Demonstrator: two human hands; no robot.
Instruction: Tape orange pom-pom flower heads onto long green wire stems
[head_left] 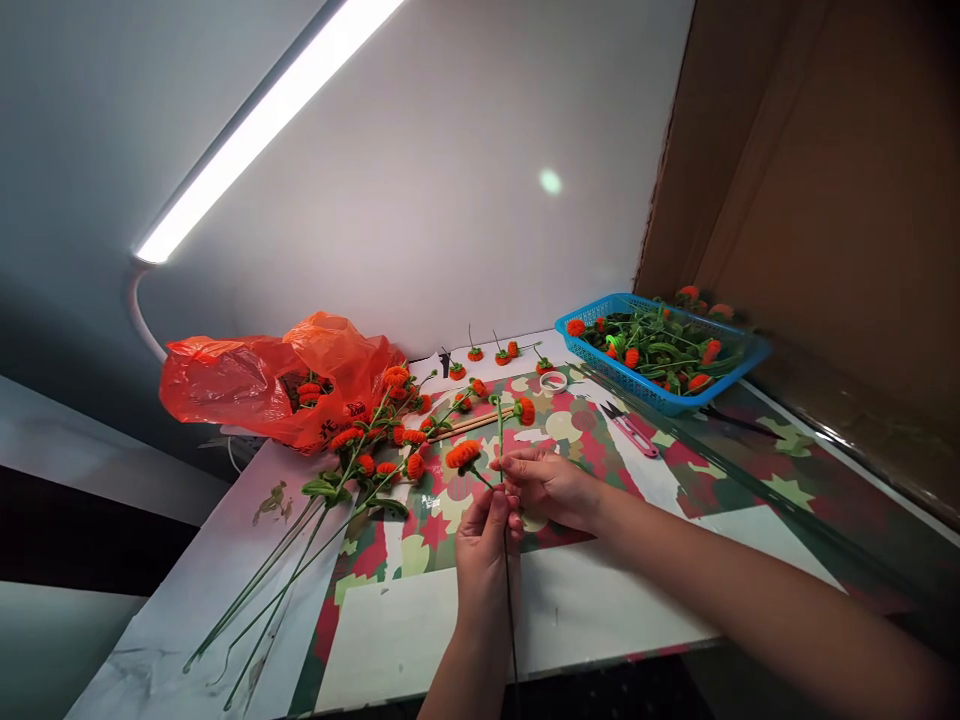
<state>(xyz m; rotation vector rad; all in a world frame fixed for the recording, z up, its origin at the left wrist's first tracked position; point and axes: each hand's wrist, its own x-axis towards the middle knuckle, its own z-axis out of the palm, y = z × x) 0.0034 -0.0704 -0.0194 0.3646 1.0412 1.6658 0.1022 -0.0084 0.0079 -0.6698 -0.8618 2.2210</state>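
Nearest you, the stem [511, 610] runs as a thin dark-green wire from the table's near edge up into both hands. Your left hand [484, 545] is closed round it, thumb and fingers pinching just below the join. Your right hand [553, 487] comes in from the right, fingertips pinched on the same spot. An orange flower head [463, 455] sticks out to the left just past your knuckles, touching nothing else.

Handling, prob.: v. light, so weight is no issue. The wire looks bendy and will kink if levered from the far end. The fuzzy head is soft and crushes easily, so keep fingers off it. Best grip is on bare wire right under the head, w/ the other hand lower down to steady the long tail. The surface looks grippy, not slick.

Left of your hands, a bunch of finished stems [300, 540] lies fanned on the table [600, 610]. Further off are pink snips [630, 430] to the right and a small tape roll [553, 381]. At the far edge sit an orange bag [255, 385] on the left and a blue basket [577, 340] of heads on the right.
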